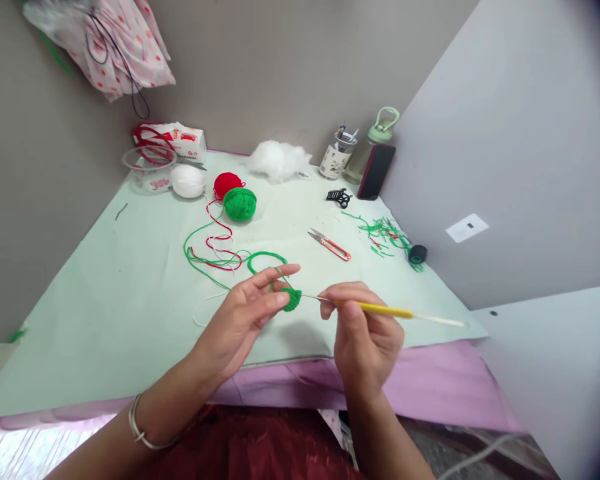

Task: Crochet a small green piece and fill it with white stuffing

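Your left hand [240,317], at the center of the frame, pinches a small green crochet piece [292,301] between thumb and fingers; the index finger extends above it, with a strand of green yarn running near that finger. Your right hand [367,330], right of center, is closed around the yellow handle of a crochet hook [380,309]. The metal shaft points left and its end meets the right side of the crochet piece.

Above the hands, the orange-handled thread snips [330,245] lie on the pale green table cover [145,287]. The green yarn ball [240,204] sits in the upper middle, just in front of the red yarn ball [227,185]; the white yarn ball [189,181] is to their left. Green and red yarn scraps [383,230] lie at right, beside a black roll [417,254].
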Demonstrator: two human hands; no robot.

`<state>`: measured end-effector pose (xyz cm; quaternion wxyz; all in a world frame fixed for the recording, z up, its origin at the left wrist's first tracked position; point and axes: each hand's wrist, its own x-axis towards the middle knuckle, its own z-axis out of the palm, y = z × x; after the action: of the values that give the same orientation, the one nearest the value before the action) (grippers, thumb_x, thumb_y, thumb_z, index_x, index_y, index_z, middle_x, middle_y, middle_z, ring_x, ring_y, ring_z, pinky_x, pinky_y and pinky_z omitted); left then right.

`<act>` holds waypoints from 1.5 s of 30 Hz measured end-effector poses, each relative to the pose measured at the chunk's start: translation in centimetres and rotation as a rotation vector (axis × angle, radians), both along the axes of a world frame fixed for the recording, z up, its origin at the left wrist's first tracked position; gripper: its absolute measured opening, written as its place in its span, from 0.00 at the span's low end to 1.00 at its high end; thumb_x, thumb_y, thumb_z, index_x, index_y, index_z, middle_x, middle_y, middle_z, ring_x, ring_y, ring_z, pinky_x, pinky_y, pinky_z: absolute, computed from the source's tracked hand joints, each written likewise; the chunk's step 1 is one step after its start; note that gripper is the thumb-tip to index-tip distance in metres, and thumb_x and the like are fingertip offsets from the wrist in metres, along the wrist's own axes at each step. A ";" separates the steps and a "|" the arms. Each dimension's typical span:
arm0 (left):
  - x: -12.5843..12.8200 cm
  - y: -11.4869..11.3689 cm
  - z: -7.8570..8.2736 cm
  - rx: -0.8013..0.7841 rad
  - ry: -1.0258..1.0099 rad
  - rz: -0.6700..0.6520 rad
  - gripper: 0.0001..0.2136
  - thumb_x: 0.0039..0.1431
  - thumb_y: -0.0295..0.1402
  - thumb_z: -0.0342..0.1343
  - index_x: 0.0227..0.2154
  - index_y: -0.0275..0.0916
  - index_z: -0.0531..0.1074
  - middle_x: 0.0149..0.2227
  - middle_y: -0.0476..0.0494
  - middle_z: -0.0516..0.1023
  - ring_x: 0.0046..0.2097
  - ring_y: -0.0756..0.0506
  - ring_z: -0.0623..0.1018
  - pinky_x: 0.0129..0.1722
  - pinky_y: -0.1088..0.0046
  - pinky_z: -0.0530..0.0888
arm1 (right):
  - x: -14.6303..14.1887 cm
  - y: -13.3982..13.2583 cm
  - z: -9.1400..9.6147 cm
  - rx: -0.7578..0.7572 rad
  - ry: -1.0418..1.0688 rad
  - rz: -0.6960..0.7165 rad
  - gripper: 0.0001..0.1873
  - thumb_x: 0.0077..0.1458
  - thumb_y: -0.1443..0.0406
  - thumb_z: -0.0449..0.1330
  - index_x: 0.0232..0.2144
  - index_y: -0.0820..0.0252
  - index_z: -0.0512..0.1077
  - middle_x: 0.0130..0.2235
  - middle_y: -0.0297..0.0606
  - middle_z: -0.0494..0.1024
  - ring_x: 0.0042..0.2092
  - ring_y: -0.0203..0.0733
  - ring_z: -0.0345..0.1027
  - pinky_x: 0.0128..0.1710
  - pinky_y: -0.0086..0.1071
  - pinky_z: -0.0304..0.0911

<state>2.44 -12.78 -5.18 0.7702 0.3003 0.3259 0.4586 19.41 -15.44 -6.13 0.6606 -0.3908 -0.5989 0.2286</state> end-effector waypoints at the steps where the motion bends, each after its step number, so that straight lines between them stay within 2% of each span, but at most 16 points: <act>1: 0.0 0.0 0.1 0.025 0.014 0.005 0.18 0.55 0.34 0.73 0.50 0.44 0.85 0.36 0.49 0.73 0.39 0.49 0.69 0.42 0.75 0.67 | -0.1 0.1 0.1 -0.037 0.052 0.041 0.13 0.71 0.68 0.57 0.43 0.52 0.81 0.35 0.36 0.80 0.32 0.39 0.72 0.32 0.36 0.70; 3: 0.3 -0.2 0.1 0.075 0.047 0.000 0.18 0.56 0.34 0.73 0.50 0.47 0.85 0.37 0.48 0.75 0.43 0.47 0.71 0.46 0.73 0.68 | -0.2 0.3 0.2 -0.068 0.037 0.099 0.11 0.71 0.67 0.58 0.42 0.52 0.82 0.37 0.37 0.82 0.35 0.40 0.74 0.34 0.36 0.71; 5: 0.7 -0.5 0.1 0.118 0.081 0.006 0.19 0.57 0.34 0.72 0.52 0.48 0.84 0.39 0.48 0.77 0.44 0.47 0.71 0.48 0.72 0.68 | -0.4 0.3 0.1 -0.047 -0.062 0.082 0.12 0.69 0.69 0.59 0.44 0.51 0.82 0.40 0.38 0.84 0.40 0.42 0.77 0.38 0.37 0.73; 8: 1.0 -0.8 -0.1 0.118 0.079 0.062 0.21 0.56 0.34 0.74 0.53 0.49 0.83 0.37 0.50 0.76 0.41 0.49 0.71 0.47 0.74 0.69 | -0.4 -0.2 -0.3 0.090 -0.297 -0.053 0.17 0.67 0.74 0.61 0.50 0.50 0.81 0.43 0.39 0.84 0.43 0.43 0.79 0.40 0.37 0.75; 11: 0.9 -0.5 -0.1 -0.005 -0.021 0.008 0.21 0.54 0.35 0.75 0.52 0.44 0.83 0.35 0.50 0.77 0.38 0.50 0.72 0.44 0.74 0.70 | -0.2 -0.6 -0.5 0.223 -0.532 -0.159 0.19 0.64 0.74 0.63 0.52 0.49 0.81 0.47 0.42 0.84 0.44 0.45 0.79 0.40 0.38 0.76; 14: 0.5 0.0 -0.2 -0.126 -0.140 -0.072 0.18 0.54 0.34 0.74 0.49 0.40 0.85 0.33 0.50 0.75 0.34 0.52 0.71 0.50 0.70 0.73 | 0.0 -0.4 -0.3 0.108 -0.330 -0.151 0.14 0.67 0.72 0.61 0.48 0.50 0.82 0.41 0.41 0.84 0.40 0.44 0.78 0.37 0.39 0.75; 16: 0.4 0.1 -0.1 -0.115 -0.161 -0.044 0.16 0.55 0.33 0.73 0.48 0.40 0.85 0.33 0.51 0.74 0.33 0.53 0.70 0.52 0.69 0.72 | 0.0 -0.1 -0.2 -0.011 -0.068 -0.102 0.11 0.69 0.68 0.59 0.43 0.52 0.82 0.35 0.38 0.82 0.33 0.41 0.74 0.33 0.37 0.72; 18: 0.4 0.0 0.0 -0.051 -0.108 -0.006 0.16 0.55 0.32 0.72 0.47 0.42 0.85 0.35 0.50 0.75 0.37 0.51 0.72 0.50 0.71 0.71 | -0.1 0.3 -0.1 -0.083 0.081 -0.020 0.10 0.70 0.65 0.59 0.40 0.53 0.82 0.34 0.37 0.81 0.30 0.38 0.71 0.31 0.35 0.69; 20: 0.6 -0.3 0.0 0.029 -0.022 0.000 0.17 0.56 0.32 0.72 0.49 0.44 0.85 0.38 0.48 0.78 0.41 0.47 0.73 0.47 0.71 0.70 | -0.3 0.5 -0.2 -0.114 0.083 0.050 0.09 0.69 0.63 0.61 0.40 0.52 0.83 0.35 0.37 0.82 0.32 0.39 0.72 0.32 0.35 0.70; 23: 0.7 -0.7 0.0 0.124 0.094 -0.007 0.16 0.59 0.35 0.70 0.51 0.47 0.84 0.41 0.46 0.78 0.44 0.45 0.72 0.47 0.70 0.68 | -0.3 0.6 -0.3 -0.168 0.045 0.044 0.08 0.68 0.62 0.63 0.40 0.53 0.83 0.36 0.38 0.84 0.35 0.40 0.74 0.34 0.35 0.71; 31: -0.2 -0.8 -0.2 0.194 0.206 0.032 0.14 0.61 0.36 0.68 0.50 0.50 0.84 0.40 0.47 0.74 0.44 0.45 0.70 0.47 0.70 0.67 | 0.2 0.5 0.0 -0.216 0.186 0.116 0.13 0.73 0.62 0.57 0.39 0.56 0.80 0.36 0.37 0.84 0.31 0.36 0.74 0.33 0.32 0.72; 33: -0.3 -0.7 -0.2 0.228 0.248 0.043 0.14 0.62 0.36 0.68 0.50 0.51 0.84 0.39 0.48 0.74 0.43 0.45 0.70 0.46 0.70 0.67 | 0.2 0.2 0.3 -0.181 0.103 0.086 0.13 0.73 0.63 0.55 0.40 0.55 0.79 0.37 0.37 0.85 0.32 0.36 0.75 0.34 0.33 0.73; 36: -0.1 -0.8 -0.2 0.306 0.355 0.093 0.13 0.62 0.33 0.67 0.49 0.50 0.84 0.37 0.48 0.74 0.42 0.45 0.70 0.47 0.69 0.66 | 0.3 -0.5 0.5 -0.105 -0.159 -0.005 0.12 0.72 0.67 0.54 0.44 0.55 0.79 0.38 0.37 0.84 0.34 0.38 0.77 0.36 0.35 0.74; 39: 0.2 -1.0 -0.2 0.344 0.420 0.164 0.14 0.60 0.31 0.68 0.49 0.48 0.84 0.37 0.49 0.75 0.39 0.46 0.70 0.47 0.69 0.67 | 0.2 -0.8 -0.1 0.084 -0.452 -0.061 0.14 0.70 0.71 0.56 0.51 0.53 0.78 0.41 0.40 0.85 0.39 0.42 0.79 0.39 0.37 0.76; 42: 0.5 -1.0 -0.2 0.222 0.266 0.113 0.20 0.58 0.33 0.71 0.54 0.48 0.82 0.36 0.50 0.75 0.36 0.48 0.69 0.42 0.71 0.68 | 0.1 -0.7 -1.1 0.271 -0.649 -0.186 0.20 0.66 0.73 0.60 0.56 0.51 0.77 0.45 0.44 0.84 0.45 0.47 0.80 0.40 0.39 0.78; 45: 0.4 -0.6 -0.3 0.011 0.048 -0.012 0.23 0.55 0.35 0.73 0.54 0.44 0.82 0.32 0.51 0.72 0.31 0.51 0.64 0.35 0.75 0.64 | 0.1 -0.5 -1.4 0.260 -0.578 -0.179 0.20 0.66 0.73 0.61 0.55 0.48 0.79 0.47 0.43 0.84 0.45 0.47 0.80 0.40 0.40 0.78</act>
<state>2.81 -13.38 -5.49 0.7633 0.3171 0.3400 0.4486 19.53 -15.94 -7.54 0.5251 -0.4030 -0.7490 -0.0292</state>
